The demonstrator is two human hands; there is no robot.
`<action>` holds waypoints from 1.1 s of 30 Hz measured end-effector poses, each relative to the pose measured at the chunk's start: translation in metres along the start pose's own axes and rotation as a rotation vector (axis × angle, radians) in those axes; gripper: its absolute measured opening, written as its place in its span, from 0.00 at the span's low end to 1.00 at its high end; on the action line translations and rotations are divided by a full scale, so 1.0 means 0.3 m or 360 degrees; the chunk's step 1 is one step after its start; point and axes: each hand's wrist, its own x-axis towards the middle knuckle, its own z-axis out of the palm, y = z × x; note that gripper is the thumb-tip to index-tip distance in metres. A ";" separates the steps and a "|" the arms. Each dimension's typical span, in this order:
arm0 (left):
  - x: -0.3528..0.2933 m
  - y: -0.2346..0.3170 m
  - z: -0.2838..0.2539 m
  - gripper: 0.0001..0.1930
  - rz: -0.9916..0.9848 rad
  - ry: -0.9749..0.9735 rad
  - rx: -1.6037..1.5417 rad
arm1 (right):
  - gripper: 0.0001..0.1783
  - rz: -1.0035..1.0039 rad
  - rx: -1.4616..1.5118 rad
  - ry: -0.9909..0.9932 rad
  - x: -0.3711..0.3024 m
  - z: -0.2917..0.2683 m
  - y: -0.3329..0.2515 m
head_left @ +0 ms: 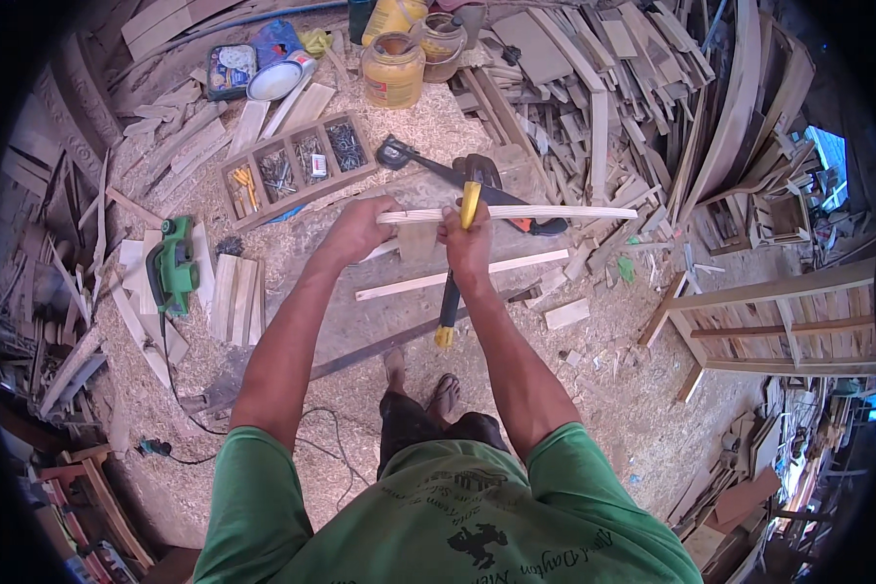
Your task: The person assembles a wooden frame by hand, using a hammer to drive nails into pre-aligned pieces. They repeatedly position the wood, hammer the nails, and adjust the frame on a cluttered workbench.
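Observation:
A long pale strip of wood stretches sideways over the bench, its free end pointing right. My left hand is closed round its left end. Near the strip's middle, my right hand is closed on a hammer with a yellow and black handle, its fingers also against the strip. The hammer's dark head seems to lie beyond the strip, partly hard to tell from the dark things behind. Below the hands, a second thin strip rests on the wooden bench.
A divided wooden box holds nails and screws. Beyond the hands lies a long black tool. A green power planer with a cord sits left. Yellow tubs stand at the back. Wood scraps pile up right; shavings cover the floor.

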 end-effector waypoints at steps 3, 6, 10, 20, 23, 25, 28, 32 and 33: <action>-0.001 0.022 -0.004 0.14 -0.0058 -0.0014 -0.0039 | 0.17 0.0000 0.0019 0.0002 0.007 -0.006 0.006; -0.003 0.042 -0.014 0.14 -0.0098 -0.0052 -0.0127 | 0.17 0.0005 -0.0003 0.0010 0.011 -0.011 0.011; -0.002 0.013 -0.008 0.14 -0.0064 -0.0029 -0.0209 | 0.16 0.0015 -0.0038 0.0005 0.008 -0.003 0.000; 0.007 -0.006 -0.003 0.15 -0.0055 -0.0043 -0.0152 | 0.15 0.0050 -0.0024 -0.0010 0.009 -0.005 0.008; 0.005 -0.011 0.001 0.15 -0.0035 -0.0031 -0.0132 | 0.15 0.0042 0.0028 -0.0002 0.009 -0.004 0.012; 0.003 -0.005 0.004 0.15 -0.0016 -0.0025 -0.0141 | 0.15 0.0013 -0.0017 0.0010 0.009 -0.005 0.024; -0.007 0.007 0.019 0.16 0.0014 0.0002 -0.0244 | 0.15 -0.0029 -0.0038 0.0022 0.014 -0.009 0.042; -0.007 -0.009 0.031 0.15 0.0031 0.0015 -0.0332 | 0.14 -0.0055 -0.0068 0.0005 0.011 -0.007 0.036; -0.008 -0.015 0.038 0.16 0.0043 0.0044 -0.0312 | 0.13 -0.0079 -0.0055 0.0021 0.008 -0.004 0.031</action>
